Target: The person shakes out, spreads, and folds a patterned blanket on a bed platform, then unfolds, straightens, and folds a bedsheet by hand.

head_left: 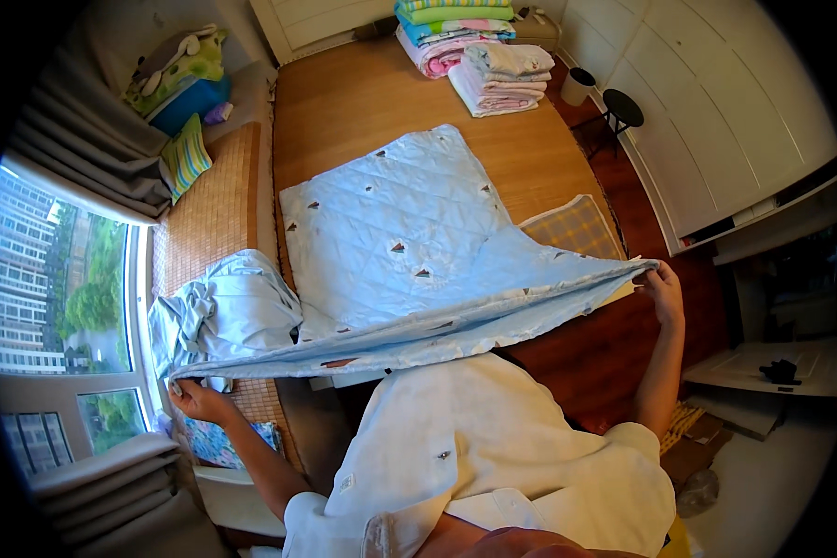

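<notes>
A light blue quilt (395, 219) with stitched diamonds and small dark printed motifs lies over the wooden bed surface. Its near edge is lifted and pulled out wide between my hands. At the far left, my left hand (203, 402) is closed on one corner, next to the window sill. My right hand (662, 290) pinches the opposite corner out to the right, beyond the bed's edge. Between them the edge sags in a long fold just in front of my shirt. The quilt's far part rests flat with slight wrinkles.
A crumpled pale blue cloth (237, 302) is heaped on the left ledge. Folded bedding (502, 79) is stacked at the bed's far end. A checked mat (577, 231) lies at the bed's right edge. A black stool (623, 109) stands by the white cabinets.
</notes>
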Demonstrator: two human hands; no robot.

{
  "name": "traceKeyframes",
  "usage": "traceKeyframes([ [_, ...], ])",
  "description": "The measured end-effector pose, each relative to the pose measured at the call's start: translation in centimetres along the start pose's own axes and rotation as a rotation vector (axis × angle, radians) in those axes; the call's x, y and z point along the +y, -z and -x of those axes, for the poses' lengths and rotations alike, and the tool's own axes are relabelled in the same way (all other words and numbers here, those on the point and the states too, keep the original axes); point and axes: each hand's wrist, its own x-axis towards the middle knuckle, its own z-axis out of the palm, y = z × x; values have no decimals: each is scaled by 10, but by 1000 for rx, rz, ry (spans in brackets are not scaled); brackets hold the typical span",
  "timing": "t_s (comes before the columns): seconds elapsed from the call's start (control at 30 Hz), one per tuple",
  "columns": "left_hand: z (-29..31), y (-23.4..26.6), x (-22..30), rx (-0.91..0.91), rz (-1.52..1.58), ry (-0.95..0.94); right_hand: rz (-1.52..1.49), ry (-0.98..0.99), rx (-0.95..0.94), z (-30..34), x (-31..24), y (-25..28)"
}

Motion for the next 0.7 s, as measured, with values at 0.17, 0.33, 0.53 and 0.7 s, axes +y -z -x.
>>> traceKeyframes([
  [0.17,-3,20,-11,12,-107,-64,29,24,-59,-12,-13,-6],
  [0.33,4,25,-14,16,5,86,36,57,-142,-45,-19,-17],
  [0.53,-3,2,-12,-96,-174,113,77,102,-65,-94,-26,-49],
  [0.7,-89,-59,-11,-271,-167,139,273,317,-22,-174,-96,-104],
])
